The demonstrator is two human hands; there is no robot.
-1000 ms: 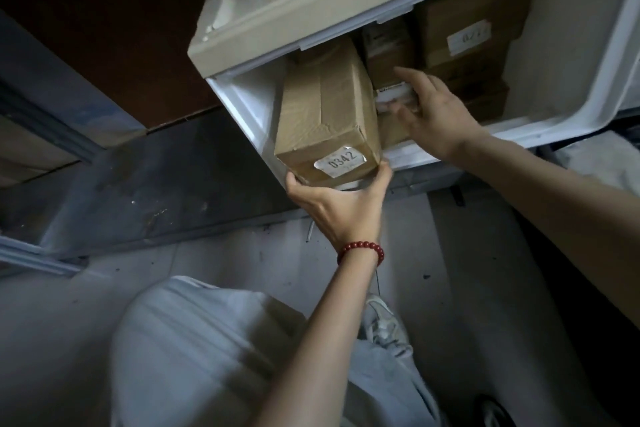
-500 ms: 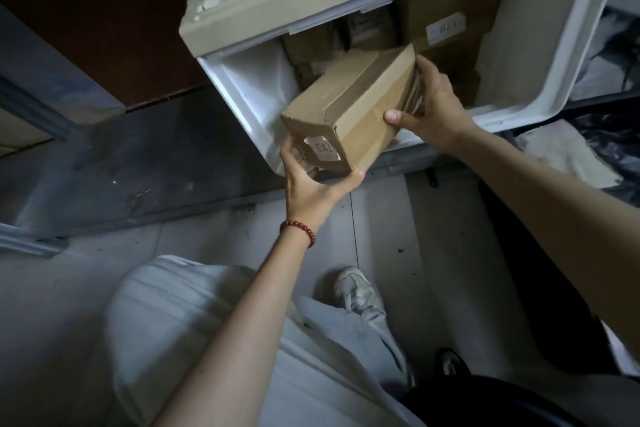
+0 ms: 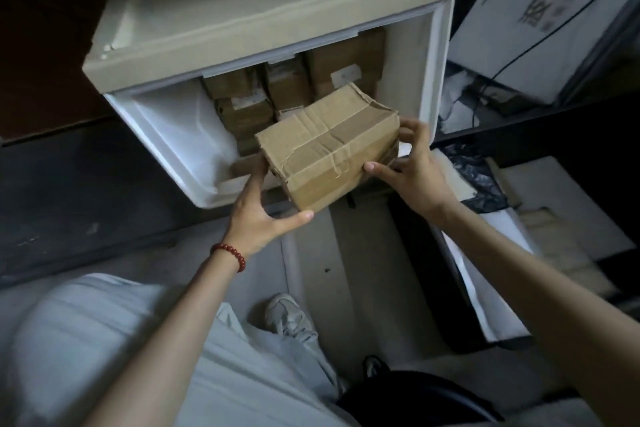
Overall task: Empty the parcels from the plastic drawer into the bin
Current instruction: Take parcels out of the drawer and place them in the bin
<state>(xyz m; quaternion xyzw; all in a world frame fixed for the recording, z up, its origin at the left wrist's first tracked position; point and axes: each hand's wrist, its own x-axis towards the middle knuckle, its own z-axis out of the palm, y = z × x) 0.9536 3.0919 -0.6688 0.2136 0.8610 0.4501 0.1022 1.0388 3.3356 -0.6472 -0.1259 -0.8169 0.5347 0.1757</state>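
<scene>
Pale floor tiles [image 3: 363, 253] are lying dim under a beige plastic cabinet [image 3: 277, 28], and its white plastic drawer [image 3: 166, 135] is standing pulled out towards the person. Both hands are grasping one cardboard parcel [image 3: 329, 149], a brown box that is dented, creased and sealed with glossy brown tape. It is hanging tilted over the drawer's front edge, near the right front corner, with its near end out past the rim. The left hand [image 3: 256, 218] is gripping the near left corner, thumb hooking underneath and fingers lying up the side. The right hand [image 3: 419, 166] is clutching the far right end, fingers curling round it and thumb pressing the long side.

More brown parcels [image 3: 242, 111] are standing packed along the drawer's back edge. One is carrying a white label [image 3: 345, 74] whose print is too blurred to read. A red bead bracelet [image 3: 230, 255] is circling the left wrist. Right of the cabinet, a white carton [image 3: 554, 10] is showing large dark characters, also too blurred to read.
</scene>
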